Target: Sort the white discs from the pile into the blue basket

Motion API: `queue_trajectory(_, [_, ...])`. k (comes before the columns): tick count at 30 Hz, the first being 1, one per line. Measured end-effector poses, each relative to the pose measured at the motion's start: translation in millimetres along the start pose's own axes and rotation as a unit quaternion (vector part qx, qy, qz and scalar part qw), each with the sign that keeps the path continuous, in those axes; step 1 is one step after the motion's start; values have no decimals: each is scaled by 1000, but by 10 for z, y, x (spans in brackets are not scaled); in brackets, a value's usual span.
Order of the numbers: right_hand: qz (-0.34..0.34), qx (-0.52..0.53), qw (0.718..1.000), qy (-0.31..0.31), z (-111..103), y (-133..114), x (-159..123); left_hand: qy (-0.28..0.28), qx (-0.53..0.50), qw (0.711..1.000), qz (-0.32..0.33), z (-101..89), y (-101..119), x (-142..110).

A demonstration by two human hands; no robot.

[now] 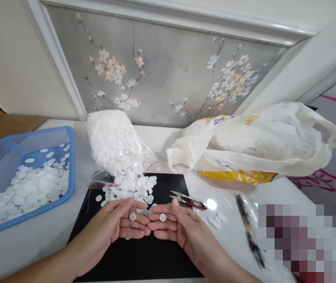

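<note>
Both hands are palm up over the black mat (pixel 138 257), fingertips nearly meeting. Across the fingers of my left hand (pixel 123 222) rests a small round white disc (pixel 132 216), with the thumb lying above it. My right hand (pixel 180 222) carries a similar white disc (pixel 162 217) on its fingers, its thumb raised clear of it. Just beyond the fingertips lies a loose pile of white discs (pixel 134 186), spilling from a clear plastic bag (pixel 111 137) full of them. Red-handled thread snips (pixel 189 200) lie beside my right hand, blades pointing left.
At left a blue plastic basket (pixel 71 165) contains many white discs. A white and yellow plastic bag (pixel 253 141) lies at the back right. Several discs (pixel 216 221) and a dark pen-like item (pixel 250 232) in clear wrapping lie on the white table (pixel 227 251). A floral panel (pixel 162 70) stands behind.
</note>
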State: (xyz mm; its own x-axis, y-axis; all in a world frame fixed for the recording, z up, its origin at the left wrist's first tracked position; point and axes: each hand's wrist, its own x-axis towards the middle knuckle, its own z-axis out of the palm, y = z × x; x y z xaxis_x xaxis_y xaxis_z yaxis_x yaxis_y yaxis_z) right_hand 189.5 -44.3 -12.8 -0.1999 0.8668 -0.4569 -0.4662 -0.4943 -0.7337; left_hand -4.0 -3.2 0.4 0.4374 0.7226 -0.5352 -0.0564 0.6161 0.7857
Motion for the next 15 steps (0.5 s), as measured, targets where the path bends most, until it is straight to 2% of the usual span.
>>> queue_trajectory(5, [8,-14,1000,12,-20,5,-11,-17,-10,1000,-10,-3,14,-16])
queue_trajectory(8, [-10,-49,999,1,-37,19,-14,-26,0,1000,-14,-13,21,-24])
queue_trajectory(11, [-93,-139,986,17,-84,20,2,-32,46,998,21,-45,80,-30])
queue_trajectory(13, [-167,-213,962,43,-128,7,17,-9,89,994,55,-82,147,-34])
queue_trajectory(15, [-206,-295,931,53,-161,-8,32,22,113,991,74,-125,212,-38])
